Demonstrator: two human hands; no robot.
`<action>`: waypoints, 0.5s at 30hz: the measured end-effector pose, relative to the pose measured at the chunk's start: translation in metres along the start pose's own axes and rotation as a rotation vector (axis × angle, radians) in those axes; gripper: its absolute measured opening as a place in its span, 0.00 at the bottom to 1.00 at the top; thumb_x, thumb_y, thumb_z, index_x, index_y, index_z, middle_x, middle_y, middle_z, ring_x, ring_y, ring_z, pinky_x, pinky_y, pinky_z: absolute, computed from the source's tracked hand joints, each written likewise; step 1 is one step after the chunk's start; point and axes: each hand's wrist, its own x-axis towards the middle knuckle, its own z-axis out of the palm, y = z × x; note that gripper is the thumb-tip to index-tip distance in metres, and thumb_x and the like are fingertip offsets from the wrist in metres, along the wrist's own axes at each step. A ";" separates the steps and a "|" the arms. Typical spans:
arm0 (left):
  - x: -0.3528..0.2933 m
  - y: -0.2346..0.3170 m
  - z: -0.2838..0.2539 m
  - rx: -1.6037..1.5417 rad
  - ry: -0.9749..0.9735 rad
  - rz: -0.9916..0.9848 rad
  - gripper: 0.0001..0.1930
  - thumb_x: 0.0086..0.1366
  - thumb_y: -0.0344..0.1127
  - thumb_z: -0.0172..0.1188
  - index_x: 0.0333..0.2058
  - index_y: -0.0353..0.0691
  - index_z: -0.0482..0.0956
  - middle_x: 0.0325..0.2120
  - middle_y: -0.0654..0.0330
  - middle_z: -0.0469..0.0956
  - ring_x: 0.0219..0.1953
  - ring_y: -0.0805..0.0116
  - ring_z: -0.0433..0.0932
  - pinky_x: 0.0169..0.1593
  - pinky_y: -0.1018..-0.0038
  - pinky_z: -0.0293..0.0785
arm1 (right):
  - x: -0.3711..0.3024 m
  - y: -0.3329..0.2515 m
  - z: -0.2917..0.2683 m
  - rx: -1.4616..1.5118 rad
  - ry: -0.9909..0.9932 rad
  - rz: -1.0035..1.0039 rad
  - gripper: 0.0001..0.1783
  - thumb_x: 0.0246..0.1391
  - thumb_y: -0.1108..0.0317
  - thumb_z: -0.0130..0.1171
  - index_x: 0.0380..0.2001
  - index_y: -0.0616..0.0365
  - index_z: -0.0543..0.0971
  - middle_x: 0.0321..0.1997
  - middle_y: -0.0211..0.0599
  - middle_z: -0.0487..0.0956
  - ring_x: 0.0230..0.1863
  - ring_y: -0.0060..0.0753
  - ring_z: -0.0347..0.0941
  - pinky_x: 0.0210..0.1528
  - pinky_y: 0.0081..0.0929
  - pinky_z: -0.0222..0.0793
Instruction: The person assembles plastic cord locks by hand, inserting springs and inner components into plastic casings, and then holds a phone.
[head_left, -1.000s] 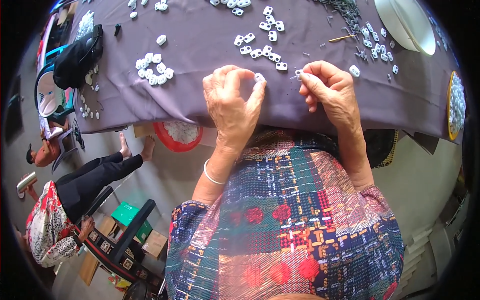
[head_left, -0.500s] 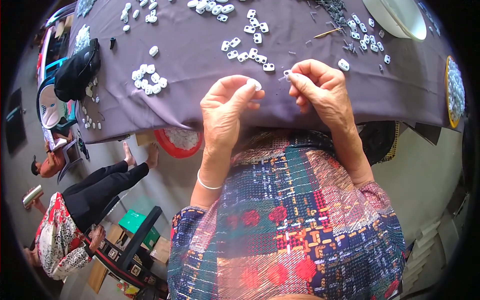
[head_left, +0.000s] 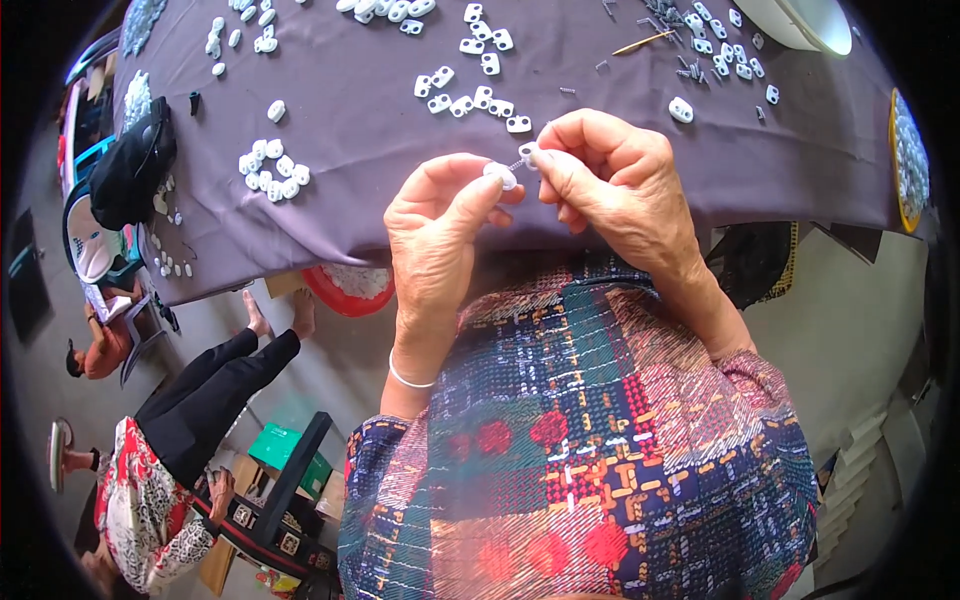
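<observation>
Left hand (head_left: 435, 220): thumb and forefinger pinched on a white oval piece (head_left: 500, 177); other fingers loosely curled.
Right hand (head_left: 620, 190): thumb and forefinger pinched on a white two-holed piece (head_left: 528, 150), near the oval one, over the table's near side.
Coil spring (head_left: 517, 164): thin, between the two pieces; seating at either end cannot be told.
Obstruction: thumbs cover parts of both pieces.
Red basin (head_left: 345, 304): below the cloth edge, partly hidden.
Grey-purple cloth (head_left: 340, 110): bears a ring of white pieces (head_left: 285, 165) leftward, scattered two-holed pieces (head_left: 461, 105) beyond the hands, loose springs (head_left: 690, 70) and a thin stick (head_left: 643, 43) farther right.
White bowl (head_left: 782, 22): cut off by the upper edge.
Black item (head_left: 132, 180): left table edge; kind unclear.
</observation>
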 end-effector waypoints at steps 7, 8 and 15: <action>0.000 -0.004 0.000 0.044 -0.003 0.035 0.08 0.57 0.24 0.58 0.37 0.33 0.74 0.29 0.57 0.78 0.32 0.66 0.79 0.29 0.80 0.73 | 0.001 0.003 0.000 -0.047 -0.020 -0.006 0.07 0.55 0.69 0.55 0.33 0.61 0.75 0.21 0.25 0.74 0.20 0.10 0.68 0.20 0.09 0.64; -0.001 -0.004 0.001 0.061 0.008 0.036 0.08 0.57 0.24 0.58 0.37 0.33 0.74 0.29 0.56 0.79 0.32 0.66 0.79 0.29 0.80 0.73 | 0.001 0.004 0.001 -0.046 -0.020 -0.006 0.07 0.55 0.69 0.55 0.33 0.61 0.75 0.21 0.25 0.74 0.20 0.10 0.68 0.20 0.09 0.64; -0.003 -0.004 0.002 0.116 0.037 0.054 0.08 0.57 0.24 0.59 0.37 0.33 0.75 0.30 0.56 0.79 0.32 0.67 0.79 0.30 0.80 0.73 | -0.001 0.005 0.000 -0.112 -0.042 -0.025 0.06 0.55 0.69 0.55 0.32 0.61 0.75 0.21 0.24 0.74 0.20 0.10 0.67 0.20 0.08 0.62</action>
